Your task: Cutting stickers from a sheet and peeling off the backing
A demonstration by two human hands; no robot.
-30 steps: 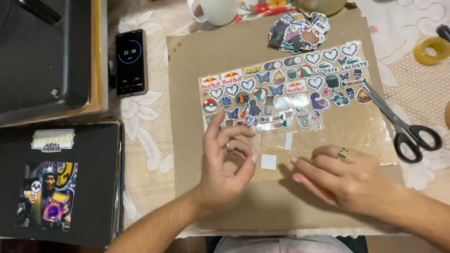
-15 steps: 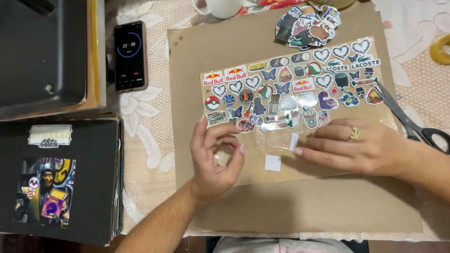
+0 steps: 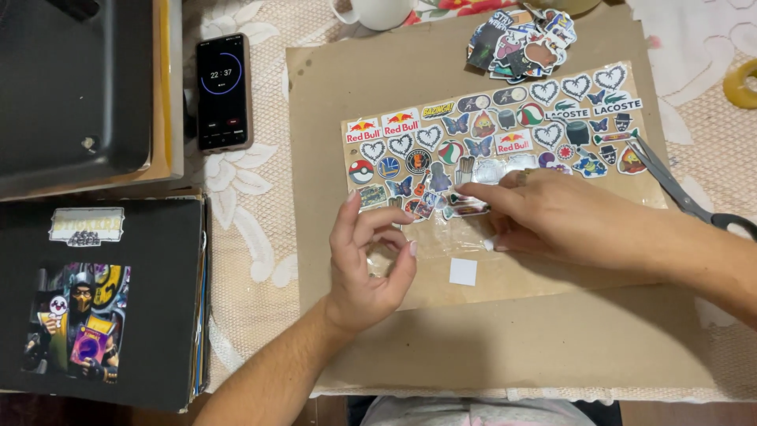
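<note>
**Sticker placement on the clear sheet, head view.** The small sticker [image 3: 467,207] lies at the lower edge of the sticker rows, on the transparent sheet [image 3: 505,150] that covers the upper half of the cardboard mat [image 3: 512,347]. My right hand [image 3: 568,217] lies flat over the sheet. Its fingers are extended and clasp nothing, and the index fingertip presses on the sticker's right end. My left hand [image 3: 371,264] is raised just left of the sticker, with thumb and fingers curled toward one another. I cannot tell whether they pinch a bit of clear film or nothing at all.

A small white paper square [image 3: 463,271] lies on the bare film below the sticker, just beside both hands. Scissors [image 3: 670,185] lie to the right, partly under my right forearm. A pile of loose stickers [image 3: 520,39] sits at the top edge of the mat. Off the mat are a phone [image 3: 224,92] and a black album [image 3: 102,300], both to the left.

I judge the step in hand to be pressing down a newly laid sticker. The next move calls for smoothing it flat along its length without shifting it onto its neighbours.
</note>
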